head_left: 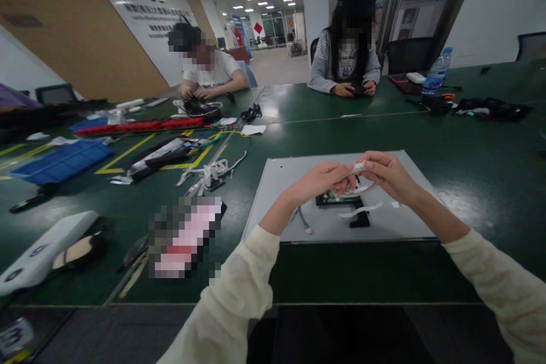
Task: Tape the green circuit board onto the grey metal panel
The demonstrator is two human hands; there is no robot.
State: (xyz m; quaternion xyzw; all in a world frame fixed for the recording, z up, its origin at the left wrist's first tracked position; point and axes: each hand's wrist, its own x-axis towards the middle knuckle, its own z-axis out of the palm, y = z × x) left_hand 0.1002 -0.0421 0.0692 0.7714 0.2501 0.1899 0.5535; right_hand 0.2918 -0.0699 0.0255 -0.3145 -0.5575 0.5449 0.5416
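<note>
Both my hands are raised over a light grey panel [277,182], holding a pale, ring-shaped roll of tape [370,187] between them. My left hand [326,177] grips its left side with bent fingers. At its upper right, my right hand [386,170] pinches the rim between thumb and fingers. Beneath the hands lies a black part with a green circuit board [336,200], partly covered by them. A white strip [362,210] lies across the lower part of it. To its left, a short grey-blue cable [304,220] rests on the panel.
Left of the panel are a blurred-out phone [187,239], tangled white strips [211,173] and a blue tray [63,159]. A white device [46,250] lies at far left. Across the green table sit two people [209,68], near a water bottle [437,73] at the right.
</note>
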